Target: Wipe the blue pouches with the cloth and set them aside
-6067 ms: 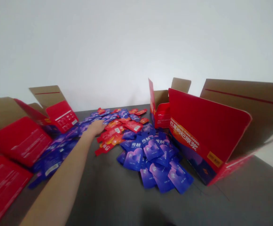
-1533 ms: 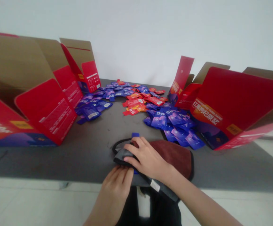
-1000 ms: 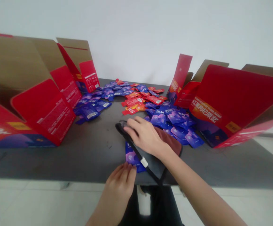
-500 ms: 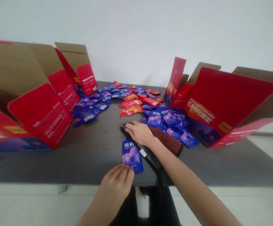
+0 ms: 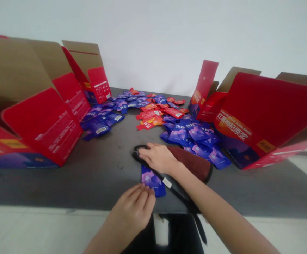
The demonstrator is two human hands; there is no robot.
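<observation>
A blue-purple printed pouch (image 5: 153, 181) lies near the table's front edge. My left hand (image 5: 135, 206) has its fingers pressed together at the pouch's lower left side. My right hand (image 5: 157, 157) is above it, with fingers curled over the left end of a brown fabric piece (image 5: 191, 162) trimmed in black. A black strap (image 5: 178, 190) with a white tag runs from under that hand toward me and dangles past the table edge. The fabric and strap cover the pouch's upper part. Beneath the right palm, the grip is partly hidden.
Blue-purple pouches (image 5: 201, 137) are heaped right of the fabric. Red pouches (image 5: 150, 118) and more blue ones (image 5: 100, 123) lie farther back. Open red cartons stand on the left (image 5: 44, 127) and right (image 5: 261, 116) of the dark table (image 5: 103, 176), before a white wall.
The fabric's left end and strap now overlap more of the pouch, hiding its upper print. The strap's loose end has swung out to the right below the table edge. My left hand stays at the pouch.
</observation>
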